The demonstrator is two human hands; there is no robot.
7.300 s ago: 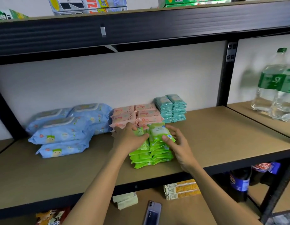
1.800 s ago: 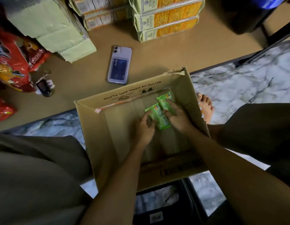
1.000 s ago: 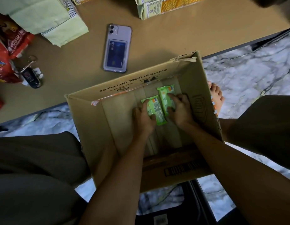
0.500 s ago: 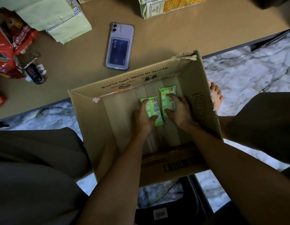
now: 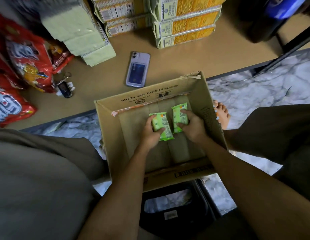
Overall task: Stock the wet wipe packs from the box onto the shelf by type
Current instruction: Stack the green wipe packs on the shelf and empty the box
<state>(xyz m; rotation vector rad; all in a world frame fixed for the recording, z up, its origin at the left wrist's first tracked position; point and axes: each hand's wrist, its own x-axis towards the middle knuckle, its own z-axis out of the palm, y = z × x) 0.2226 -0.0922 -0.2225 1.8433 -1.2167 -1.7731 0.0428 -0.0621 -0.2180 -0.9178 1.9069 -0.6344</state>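
Packs now apart: left hand (image 5: 151, 131) grips one green pack (image 5: 162, 126), right hand (image 5: 192, 124) another pack (image 5: 180, 116), inside box (image 5: 105, 129).

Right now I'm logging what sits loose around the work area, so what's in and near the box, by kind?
Green wipe packs in the box: 2, one in the left hand at, one in the right hand at
Phone: 1
Key fob: 1
Total: 4

A shop stockroom: shelf (image 5: 168, 66) stacked with boxed goods (image 5: 187, 23).
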